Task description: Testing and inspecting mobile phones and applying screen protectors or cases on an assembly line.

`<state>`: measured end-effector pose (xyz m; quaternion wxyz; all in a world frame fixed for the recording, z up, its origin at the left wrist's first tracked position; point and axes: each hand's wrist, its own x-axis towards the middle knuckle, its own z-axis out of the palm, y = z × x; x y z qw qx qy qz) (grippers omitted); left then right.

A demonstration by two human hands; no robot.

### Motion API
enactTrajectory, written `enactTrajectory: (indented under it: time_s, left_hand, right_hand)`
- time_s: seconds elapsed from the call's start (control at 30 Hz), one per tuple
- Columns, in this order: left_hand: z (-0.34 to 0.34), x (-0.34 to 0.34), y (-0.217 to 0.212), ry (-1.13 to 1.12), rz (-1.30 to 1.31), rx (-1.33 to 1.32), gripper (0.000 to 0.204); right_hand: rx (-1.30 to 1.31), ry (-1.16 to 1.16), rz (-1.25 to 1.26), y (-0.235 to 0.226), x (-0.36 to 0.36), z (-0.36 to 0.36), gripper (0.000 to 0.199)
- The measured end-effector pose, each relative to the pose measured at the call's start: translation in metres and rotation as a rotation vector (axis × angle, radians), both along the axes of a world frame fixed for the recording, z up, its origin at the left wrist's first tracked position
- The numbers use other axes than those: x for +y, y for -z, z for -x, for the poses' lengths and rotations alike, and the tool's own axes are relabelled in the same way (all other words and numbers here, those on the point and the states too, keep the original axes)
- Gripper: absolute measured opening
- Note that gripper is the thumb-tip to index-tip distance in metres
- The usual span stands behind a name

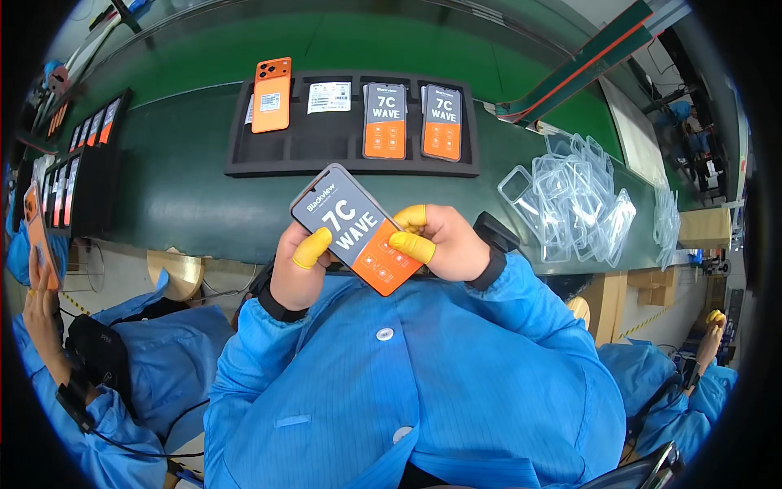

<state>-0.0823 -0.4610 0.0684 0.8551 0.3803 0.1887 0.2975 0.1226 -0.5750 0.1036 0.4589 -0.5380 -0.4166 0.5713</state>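
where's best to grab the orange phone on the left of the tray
Take the orange phone from above, probably by its long edges near the camera end: it lies back up, and that end appears to jut past the far rim of the black tray.

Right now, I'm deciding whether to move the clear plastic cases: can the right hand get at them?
Probably yes: the cases lie nearby, unobstructed, though the right hand must first release the grey-and-orange phone.
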Motion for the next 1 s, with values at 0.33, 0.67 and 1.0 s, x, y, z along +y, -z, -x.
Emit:
enactTrajectory:
  time_s: [0.33,0.67,1.0]
  left_hand:
    - [0.001,0.001,0.015,0.267,-0.148,0.1,0.031]
    - [0.003,-0.003,0.016,0.274,-0.252,0.057,0.032]
    - [0.006,-0.011,0.03,0.302,-0.192,0.049,0.035]
  right_hand:
    - [-0.069,0.0,-0.061,0.019,-0.001,-0.008,0.02]
    - [-0.149,-0.052,0.043,0.006,-0.015,-0.005,0.03]
    - [-0.031,0.017,0.044,0.029,-0.022,0.001,0.031]
